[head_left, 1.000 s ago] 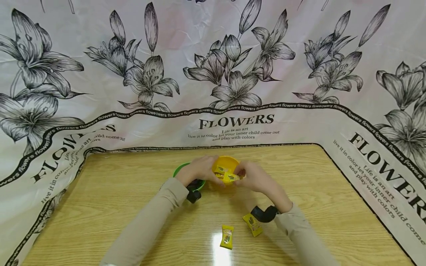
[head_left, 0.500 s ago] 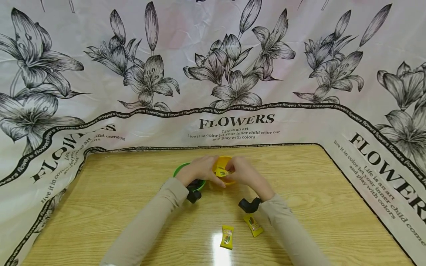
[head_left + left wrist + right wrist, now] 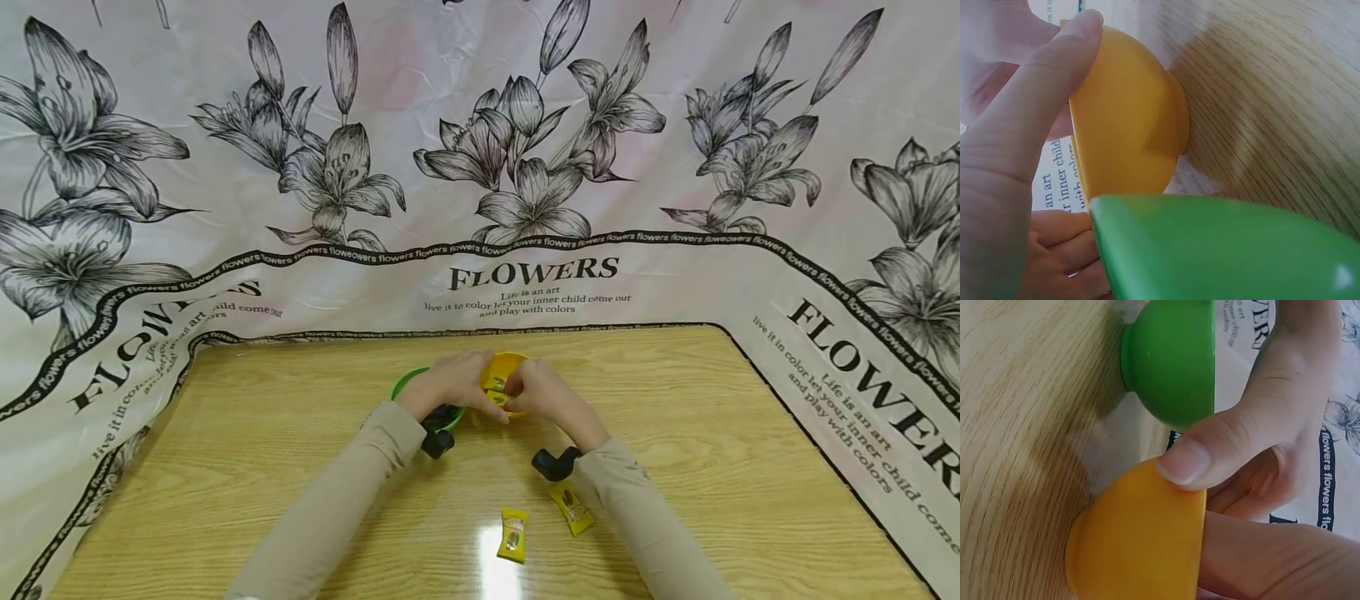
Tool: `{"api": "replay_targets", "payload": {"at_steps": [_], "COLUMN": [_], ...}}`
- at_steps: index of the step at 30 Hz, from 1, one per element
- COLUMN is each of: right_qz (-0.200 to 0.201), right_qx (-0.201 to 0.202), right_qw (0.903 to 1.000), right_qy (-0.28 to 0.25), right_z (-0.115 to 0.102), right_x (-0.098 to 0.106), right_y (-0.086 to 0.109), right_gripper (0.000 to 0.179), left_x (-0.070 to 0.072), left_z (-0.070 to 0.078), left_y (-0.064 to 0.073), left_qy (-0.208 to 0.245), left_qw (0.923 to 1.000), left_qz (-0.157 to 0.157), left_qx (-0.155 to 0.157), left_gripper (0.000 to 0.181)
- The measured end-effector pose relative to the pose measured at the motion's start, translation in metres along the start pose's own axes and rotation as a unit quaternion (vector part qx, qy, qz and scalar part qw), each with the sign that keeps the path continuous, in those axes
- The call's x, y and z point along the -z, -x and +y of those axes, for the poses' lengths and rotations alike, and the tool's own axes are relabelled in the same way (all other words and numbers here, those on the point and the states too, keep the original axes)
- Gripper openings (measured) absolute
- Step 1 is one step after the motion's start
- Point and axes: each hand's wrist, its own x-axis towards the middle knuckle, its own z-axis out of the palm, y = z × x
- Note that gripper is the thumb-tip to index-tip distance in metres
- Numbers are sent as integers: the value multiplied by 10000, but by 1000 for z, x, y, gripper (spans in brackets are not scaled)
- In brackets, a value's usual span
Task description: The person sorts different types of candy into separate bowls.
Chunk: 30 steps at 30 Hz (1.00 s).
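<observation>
A yellow bowl [image 3: 516,360] stands at the far middle of the table, with small yellow candy packets [image 3: 497,382] inside. My left hand [image 3: 453,382] grips its left side; in the left wrist view the thumb [image 3: 1079,37] presses the outside by the rim. My right hand [image 3: 551,396] reaches over the rim from the right, its fingers down in the bowl beside the packets. Those fingertips are hidden, and I cannot tell whether they still pinch a packet. Just left, partly under my left wrist, is a green bowl [image 3: 405,380] with something dark in it.
Two yellow candy packets lie on the wooden table [image 3: 300,417]: one packet [image 3: 513,535] near the front middle, another packet [image 3: 572,508] beside the right sleeve. A flower-printed cloth [image 3: 525,292] borders the table at the back and both sides.
My right hand has moved left and down into the yellow bowl, bringing a candy packet that showed at its fingertips. The left hand has stayed on the bowl.
</observation>
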Motion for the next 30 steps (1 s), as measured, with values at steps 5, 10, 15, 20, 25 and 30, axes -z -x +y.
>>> {"api": "replay_targets", "payload": {"at_steps": [5, 10, 15, 20, 25, 30], "right_qz": [-15, -49, -10, 171, 375, 178], "right_qx": [38, 18, 118, 408, 902, 1435], "right_qw": [10000, 10000, 9995, 9978, 9922, 9808], "right_qy": [64, -75, -280, -503, -770, -1305], "right_z": [-2, -4, -6, -12, -15, -17], "right_x": [1, 3, 10, 19, 25, 25], "right_y": [2, 3, 6, 13, 23, 36], "right_gripper": [7, 7, 5, 10, 10, 8], "left_x": [1, 1, 1, 2, 2, 2], "left_z": [1, 1, 1, 2, 1, 0], "left_y": [0, 0, 0, 1, 1, 0], "left_qy": [-108, -141, -158, -102, -20, -135], "left_qw": [9999, 9999, 9998, 9999, 10000, 9998], "left_qz": [-21, -58, -64, -36, -3, -30], "left_qx": [28, 61, 88, 68, 46, 152], "left_gripper": [83, 90, 96, 94, 92, 102]}}
